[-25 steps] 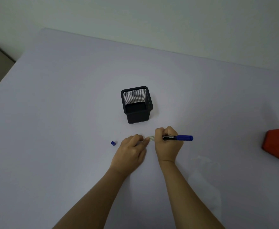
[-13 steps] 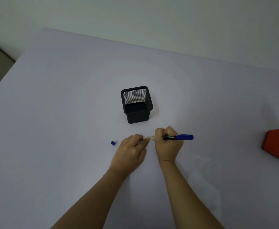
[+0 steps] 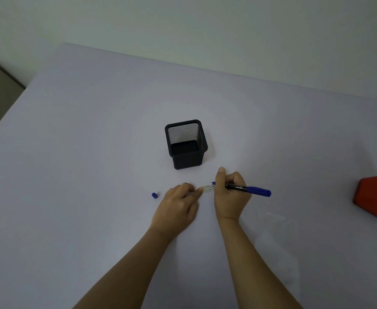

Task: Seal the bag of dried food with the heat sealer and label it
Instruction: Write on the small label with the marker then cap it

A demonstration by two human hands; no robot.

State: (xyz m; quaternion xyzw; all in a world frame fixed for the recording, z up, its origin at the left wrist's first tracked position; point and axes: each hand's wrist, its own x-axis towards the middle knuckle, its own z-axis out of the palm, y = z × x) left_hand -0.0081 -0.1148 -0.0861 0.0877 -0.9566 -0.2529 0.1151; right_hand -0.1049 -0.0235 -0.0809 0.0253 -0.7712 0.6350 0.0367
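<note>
The right hand (image 3: 231, 197) grips a blue pen (image 3: 247, 189), tip at a small label (image 3: 208, 188), apparently writing on it. The left hand (image 3: 176, 208) lies flat, fingertips pinning the label's near end so it cannot slide. Left of that hand sits the pen cap (image 3: 154, 195); beyond both, an empty mesh holder (image 3: 186, 144). Right of the right forearm a clear bag (image 3: 279, 241) lies faintly visible, with a red box (image 3: 375, 197), likely the sealer, far right.
</note>
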